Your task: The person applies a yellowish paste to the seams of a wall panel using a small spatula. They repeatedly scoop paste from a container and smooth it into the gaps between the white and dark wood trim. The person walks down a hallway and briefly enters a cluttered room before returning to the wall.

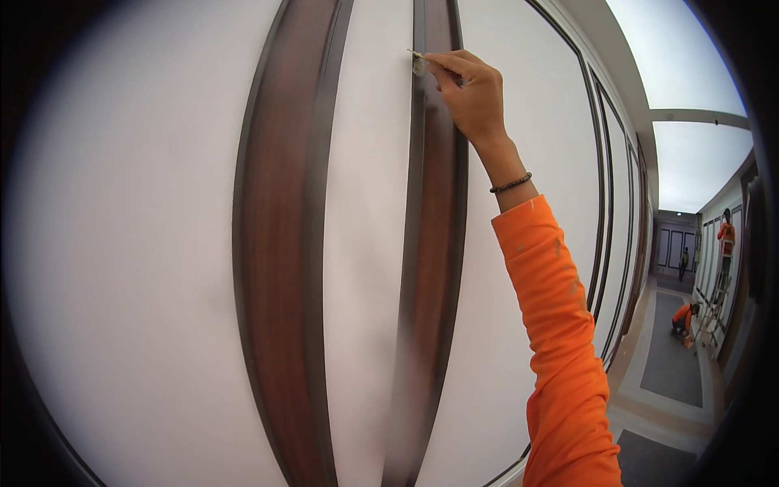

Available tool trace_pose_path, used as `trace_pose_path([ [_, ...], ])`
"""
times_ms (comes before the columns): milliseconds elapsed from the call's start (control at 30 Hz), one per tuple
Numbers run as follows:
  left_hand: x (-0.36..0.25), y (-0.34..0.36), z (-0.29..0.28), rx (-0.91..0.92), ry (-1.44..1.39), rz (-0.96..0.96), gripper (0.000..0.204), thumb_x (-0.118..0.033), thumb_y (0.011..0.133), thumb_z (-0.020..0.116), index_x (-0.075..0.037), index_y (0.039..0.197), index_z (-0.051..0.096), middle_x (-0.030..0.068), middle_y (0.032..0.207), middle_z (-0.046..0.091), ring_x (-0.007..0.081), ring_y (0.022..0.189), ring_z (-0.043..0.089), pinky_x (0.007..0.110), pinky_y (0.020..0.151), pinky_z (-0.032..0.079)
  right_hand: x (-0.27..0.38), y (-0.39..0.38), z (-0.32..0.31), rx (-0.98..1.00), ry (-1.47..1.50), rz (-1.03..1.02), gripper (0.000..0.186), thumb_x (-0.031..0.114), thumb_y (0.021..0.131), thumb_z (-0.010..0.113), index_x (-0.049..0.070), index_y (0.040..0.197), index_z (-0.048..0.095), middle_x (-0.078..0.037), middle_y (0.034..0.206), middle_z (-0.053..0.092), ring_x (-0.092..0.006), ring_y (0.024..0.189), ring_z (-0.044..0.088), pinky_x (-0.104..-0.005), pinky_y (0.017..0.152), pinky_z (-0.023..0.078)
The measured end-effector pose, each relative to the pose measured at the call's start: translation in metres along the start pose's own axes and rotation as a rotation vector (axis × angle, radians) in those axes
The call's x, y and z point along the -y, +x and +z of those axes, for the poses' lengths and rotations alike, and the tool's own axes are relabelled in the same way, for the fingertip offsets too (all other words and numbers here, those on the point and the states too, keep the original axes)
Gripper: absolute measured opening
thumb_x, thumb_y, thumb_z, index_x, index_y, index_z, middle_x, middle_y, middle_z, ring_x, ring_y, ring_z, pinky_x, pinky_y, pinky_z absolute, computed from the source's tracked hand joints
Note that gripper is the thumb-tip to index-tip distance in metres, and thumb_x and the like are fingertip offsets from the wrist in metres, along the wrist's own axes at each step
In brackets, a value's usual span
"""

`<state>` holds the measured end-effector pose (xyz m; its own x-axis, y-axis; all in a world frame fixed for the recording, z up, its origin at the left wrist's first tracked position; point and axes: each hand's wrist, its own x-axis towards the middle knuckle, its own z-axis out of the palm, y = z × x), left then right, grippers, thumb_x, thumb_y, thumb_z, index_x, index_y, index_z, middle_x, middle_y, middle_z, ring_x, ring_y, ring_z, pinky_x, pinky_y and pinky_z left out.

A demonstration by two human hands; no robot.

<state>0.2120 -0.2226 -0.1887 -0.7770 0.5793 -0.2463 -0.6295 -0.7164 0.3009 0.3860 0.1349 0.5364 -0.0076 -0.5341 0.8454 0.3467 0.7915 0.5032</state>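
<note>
Fingers (457, 61) of the right hand (477, 96) closely pinch a small, yellowish-tipped tool (418, 64) at the dark left edge (416, 138) of a narrow red-brown wooden strip (438, 219). White wall panel (367, 162) lies left of it; which parts are finished or undone, I cannot tell.

- Bright ceiling lights (690, 57), two o'clock
- Person in orange (726, 233) up a ladder (720, 286), three o'clock
- Small distant figure (684, 261), three o'clock, probably a standing person
- Crouching worker (684, 319) in orange, just past three o'clock
- Grey carpet (673, 361), four o'clock
</note>
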Motion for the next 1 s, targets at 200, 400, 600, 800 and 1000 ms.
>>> trace_pose_path([
  [200,0.001,-0.007,0.002,-0.011,0.013,0.006,0.055,-0.05,0.092,0.048,0.0,0.109,0.063,0.0178,0.095,0.071,0.0357,0.085,0.07,0.049,0.073,0.06,-0.003,-0.01,0.0,-0.001,-0.208,-0.136,0.015,0.005,0.09,0.068,0.008,0.101,0.078,-0.002,0.088,0.072,-0.0202,0.071,0.067,-0.0291,0.065,0.053],
  [400,0.002,-0.014,-0.004,-0.023,0.025,0.017,0.055,-0.05,0.092,0.049,0.0,0.11,0.063,0.0178,0.095,0.071,0.0356,0.085,0.07,0.049,0.073,0.06,0.003,-0.001,-0.026,0.06,-0.268,-0.188,0.011,0.006,0.089,0.07,0.007,0.096,0.078,-0.003,0.086,0.072,-0.0199,0.07,0.066,-0.0289,0.064,0.052],
  [600,0.001,-0.016,0.0,-0.021,0.045,0.02,0.055,-0.049,0.092,0.049,0.001,0.11,0.063,0.0178,0.095,0.071,0.0356,0.085,0.07,0.049,0.074,0.06,-0.011,0.026,-0.03,0.043,-0.28,-0.176,0.014,0.01,0.089,0.063,0.011,0.092,0.077,-0.004,0.083,0.066,-0.0292,0.075,0.065,-0.0404,0.065,0.052],
  [800,0.002,-0.014,0.003,-0.02,0.049,0.022,0.055,-0.049,0.092,0.049,0.001,0.11,0.063,0.0178,0.095,0.071,0.0355,0.085,0.07,0.049,0.074,0.06,-0.01,0.037,-0.024,0.132,-0.362,-0.201,0.016,0.009,0.09,0.061,0.01,0.094,0.076,-0.005,0.09,0.068,-0.0321,0.078,0.066,-0.0424,0.069,0.054],
  [1000,-0.001,-0.012,0.004,-0.031,0.066,0.015,0.054,-0.049,0.092,0.05,0.001,0.11,0.063,0.0178,0.095,0.071,0.0354,0.085,0.07,0.049,0.074,0.06,-0.004,0.034,-0.027,0.204,-0.361,-0.219,0.016,0.009,0.091,0.06,0.009,0.095,0.076,-0.005,0.092,0.068,-0.0321,0.078,0.066,-0.043,0.069,0.053],
])
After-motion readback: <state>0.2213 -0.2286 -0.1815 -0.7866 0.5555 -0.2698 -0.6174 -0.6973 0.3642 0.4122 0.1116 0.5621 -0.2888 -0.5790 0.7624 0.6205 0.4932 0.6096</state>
